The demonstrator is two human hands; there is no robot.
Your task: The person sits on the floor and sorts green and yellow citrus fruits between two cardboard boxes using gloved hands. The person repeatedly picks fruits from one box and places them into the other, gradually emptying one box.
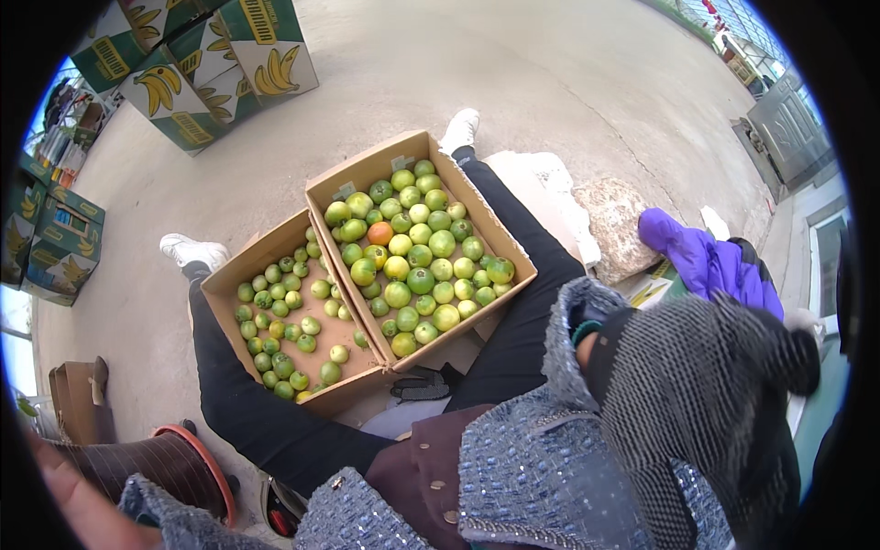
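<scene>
Two open cardboard boxes lie side by side between my outstretched legs. The larger box (498,227) is crowded with green tomatoes (420,280) and one orange one (379,233); the other box (220,280) holds smaller green tomatoes with bare cardboard showing. My right hand (701,412), in a dark knit glove, is raised close at lower right, its visible fingers apart, with nothing visible in them. My left hand (78,490) is bare and blurred at the lower left edge, fingers extended, partly out of view. A dark glove (419,386) lies between my legs.
Stacked banana cartons (183,92) stand at upper left, more (60,247) at far left. At right lie white sheets (541,183), a mottled stone-like slab (610,220) and a purple garment (706,266), beside a wall (820,238). A brown cylinder (137,472) is at lower left.
</scene>
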